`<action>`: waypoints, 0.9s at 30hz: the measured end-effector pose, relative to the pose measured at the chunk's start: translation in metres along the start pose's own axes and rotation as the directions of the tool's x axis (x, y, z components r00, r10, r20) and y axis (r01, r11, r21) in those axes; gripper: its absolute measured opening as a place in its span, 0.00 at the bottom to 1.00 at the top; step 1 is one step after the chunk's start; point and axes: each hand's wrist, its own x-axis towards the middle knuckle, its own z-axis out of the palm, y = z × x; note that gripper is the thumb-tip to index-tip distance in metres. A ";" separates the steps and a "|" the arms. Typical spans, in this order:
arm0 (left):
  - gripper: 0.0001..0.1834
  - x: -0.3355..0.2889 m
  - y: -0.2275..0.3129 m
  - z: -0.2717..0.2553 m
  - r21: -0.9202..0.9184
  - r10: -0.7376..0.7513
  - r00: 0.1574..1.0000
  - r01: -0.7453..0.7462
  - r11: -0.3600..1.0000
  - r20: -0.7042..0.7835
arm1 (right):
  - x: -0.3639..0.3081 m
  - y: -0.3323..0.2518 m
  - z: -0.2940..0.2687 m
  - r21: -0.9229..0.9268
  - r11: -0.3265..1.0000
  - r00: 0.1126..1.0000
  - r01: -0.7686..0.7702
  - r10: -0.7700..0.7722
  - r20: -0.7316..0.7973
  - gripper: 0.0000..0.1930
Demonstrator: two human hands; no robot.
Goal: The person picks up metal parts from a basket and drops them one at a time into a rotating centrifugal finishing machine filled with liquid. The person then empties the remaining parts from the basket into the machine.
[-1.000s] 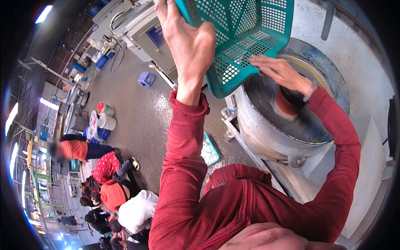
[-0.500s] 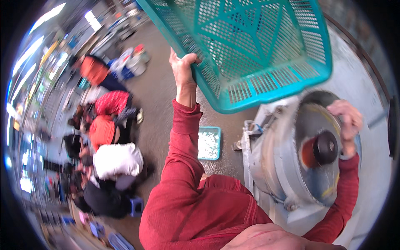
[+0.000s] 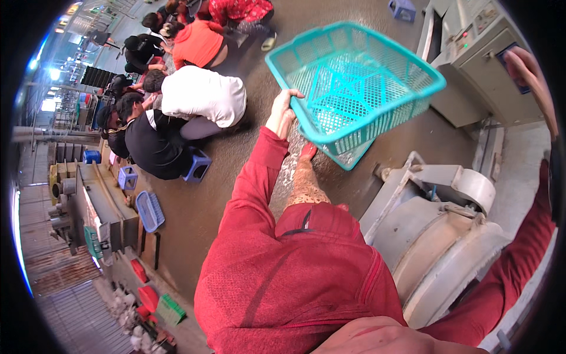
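Note:
My left hand (image 3: 283,112) is closed on the near left rim of a turquoise plastic basket (image 3: 348,85). The basket is tilted, with slotted walls and a lattice bottom, and nothing lies in it. Beneath it on the wet floor shows the corner of a turquoise tray (image 3: 355,158), mostly hidden by the basket. Raised at the far right, my right hand (image 3: 529,74) is beside a dark blue plate on a grey control cabinet (image 3: 501,76). Its fingers are blurred, and whether they touch the cabinet is unclear. Below that arm sits a metal drum machine (image 3: 436,253).
Several people crouch together at the left, one in a white top (image 3: 203,97). A blue stool (image 3: 197,165) and a blue basket (image 3: 150,211) stand near them. Another stool (image 3: 402,9) is at the far side. A metal-topped bench (image 3: 106,200) lines the left.
The view has turned. The basket, still in my left hand, is lower and over the floor tray. My right hand has left the drum's open mouth and moved up to the control cabinet.

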 end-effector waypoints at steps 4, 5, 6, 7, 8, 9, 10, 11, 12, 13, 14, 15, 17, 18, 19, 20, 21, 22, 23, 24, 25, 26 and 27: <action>0.20 0.108 -0.035 -0.059 0.136 -0.367 0.927 0.375 0.917 -0.079 | 0.087 0.096 0.144 -0.043 0.998 0.969 0.035 -0.023 0.246 0.18; 0.20 0.151 -0.045 -0.061 0.016 -0.435 0.849 0.460 0.888 -0.299 | 0.108 0.122 0.187 0.074 0.993 0.939 0.091 -0.110 0.326 0.19; 0.22 0.176 -0.056 -0.074 -0.069 -0.494 0.841 0.492 0.868 -0.220 | 0.113 0.147 0.228 -0.018 0.999 0.937 0.031 -0.023 0.348 0.18; 0.18 0.208 -0.069 -0.081 -0.140 -0.515 0.806 0.496 0.857 -0.291 | 0.116 0.170 0.271 0.020 0.998 0.935 0.057 -0.060 0.351 0.18; 0.16 0.233 -0.082 -0.089 -0.161 -0.523 0.823 0.499 0.852 -0.222 | 0.109 0.190 0.308 -0.036 0.994 0.908 -0.103 0.109 0.404 0.18; 0.14 0.264 -0.092 -0.093 -0.202 -0.545 0.823 0.513 0.834 -0.159 | 0.107 0.208 0.349 0.031 0.986 0.895 -0.163 0.135 0.425 0.18; 0.11 0.300 -0.098 -0.093 -0.182 -0.488 0.825 0.453 0.873 -0.285 | 0.103 0.222 0.390 0.002 0.949 0.867 -0.314 0.286 0.408 0.19; 0.10 0.334 -0.105 -0.093 -0.199 -0.515 0.823 0.478 0.856 -0.239 | 0.091 0.234 0.429 0.074 0.922 0.872 -0.380 0.331 0.362 0.19; 0.17 0.370 -0.109 -0.090 -0.189 -0.482 0.851 0.449 0.873 -0.209 | 0.077 0.242 0.468 0.084 0.860 0.811 -0.504 0.437 0.389 0.20; 0.25 0.403 -0.114 -0.087 -0.170 -0.437 0.880 0.410 0.896 -0.185 | 0.059 0.248 0.507 0.104 0.799 0.755 -0.593 0.506 0.416 0.21; 0.25 0.437 -0.121 -0.082 -0.152 -0.412 0.899 0.391 0.908 -0.147 | 0.039 0.251 0.544 0.152 0.770 0.736 -0.619 0.503 0.452 0.22; 0.25 0.470 -0.130 -0.072 -0.130 -0.373 0.919 0.358 0.925 -0.127 | 0.013 0.253 0.577 0.139 0.714 0.659 -0.686 0.529 0.535 0.22; 0.28 0.537 -0.142 -0.051 -0.119 -0.346 0.878 0.325 0.938 -0.331 | -0.037 0.248 0.636 0.267 0.565 0.589 -0.780 0.522 0.616 0.23; 0.29 0.565 -0.148 -0.041 -0.106 -0.317 0.879 0.299 0.948 -0.357 | -0.063 0.243 0.661 0.244 0.518 0.540 -0.820 0.556 0.632 0.22; 0.31 0.586 -0.153 -0.037 -0.071 -0.271 0.895 0.263 0.962 -0.355 | -0.087 0.234 0.684 0.260 0.479 0.521 -0.838 0.562 0.643 0.22; 0.32 0.605 -0.158 -0.032 -0.036 -0.224 0.909 0.226 0.973 -0.352 | -0.109 0.223 0.705 0.245 0.424 0.472 -0.872 0.594 0.652 0.21; 0.33 0.618 -0.162 -0.031 0.008 -0.143 0.925 0.156 0.988 -0.353 | -0.130 0.209 0.723 0.290 0.366 0.463 -0.884 0.605 0.648 0.20; 0.40 0.627 -0.168 -0.036 0.126 -0.054 0.969 0.086 0.988 -0.240 | -0.148 0.196 0.739 0.257 0.341 0.422 -0.904 0.620 0.662 0.19; 0.42 0.634 -0.173 -0.045 0.172 -0.109 0.978 0.139 0.975 -0.176 | -0.164 0.183 0.752 0.278 0.315 0.418 -0.907 0.618 0.666 0.18; 0.43 0.641 -0.177 -0.057 0.217 -0.168 0.979 0.190 0.958 -0.116 | -0.177 0.171 0.763 0.245 0.256 0.353 -0.935 0.611 0.708 0.17; 0.44 0.647 -0.185 -0.073 0.260 -0.230 0.971 0.237 0.936 -0.059 | -0.188 0.161 0.771 0.171 0.158 0.232 -0.972 0.573 0.786 0.16; 0.48 0.650 -0.201 -0.093 0.408 -0.151 0.988 0.131 0.904 0.017 | -0.196 0.153 0.777 0.247 0.170 0.300 -0.954 0.569 0.766 0.16; 0.52 0.657 -0.212 -0.117 0.605 -0.197 0.972 0.234 0.761 -0.129 | -0.202 0.147 0.782 0.195 0.107 0.221 -0.975 0.541 0.811 0.15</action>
